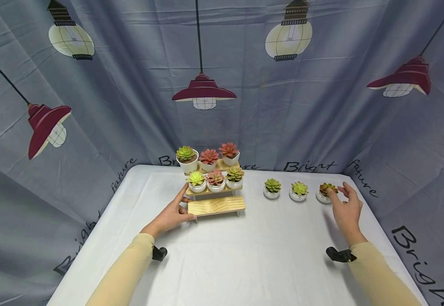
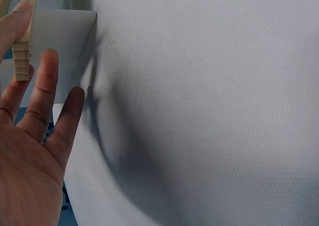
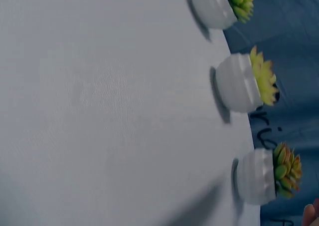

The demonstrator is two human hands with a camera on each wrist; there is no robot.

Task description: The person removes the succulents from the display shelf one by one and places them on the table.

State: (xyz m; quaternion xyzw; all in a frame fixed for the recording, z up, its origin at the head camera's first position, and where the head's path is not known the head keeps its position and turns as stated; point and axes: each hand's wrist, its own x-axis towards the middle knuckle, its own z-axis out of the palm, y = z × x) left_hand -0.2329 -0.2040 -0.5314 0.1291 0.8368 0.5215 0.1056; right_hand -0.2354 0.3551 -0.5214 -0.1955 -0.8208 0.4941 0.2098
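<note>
A three-tier wooden plant stand (image 1: 216, 205) stands left of centre on the table. Its lowest board has no pot on it, while the two upper tiers carry potted succulents, including a yellow-green one (image 1: 196, 179) and a red one (image 1: 228, 149). My left hand (image 1: 171, 216) holds the stand's left side. In the left wrist view, its thumb (image 2: 19, 20) lies against the board's end and the other fingers are spread. At the right, my right hand (image 1: 347, 210) is beside a reddish-green succulent in a white pot (image 1: 323, 194), thumb and fingers apart around the plant's near right side.
Two more white-potted succulents, a green one (image 1: 272, 188) and a yellow-green one (image 1: 298, 191), stand in a row left of the reddish-green one. A white-covered table (image 1: 260, 259) reaches back to a grey-blue curtain (image 1: 260, 123) printed with lamps.
</note>
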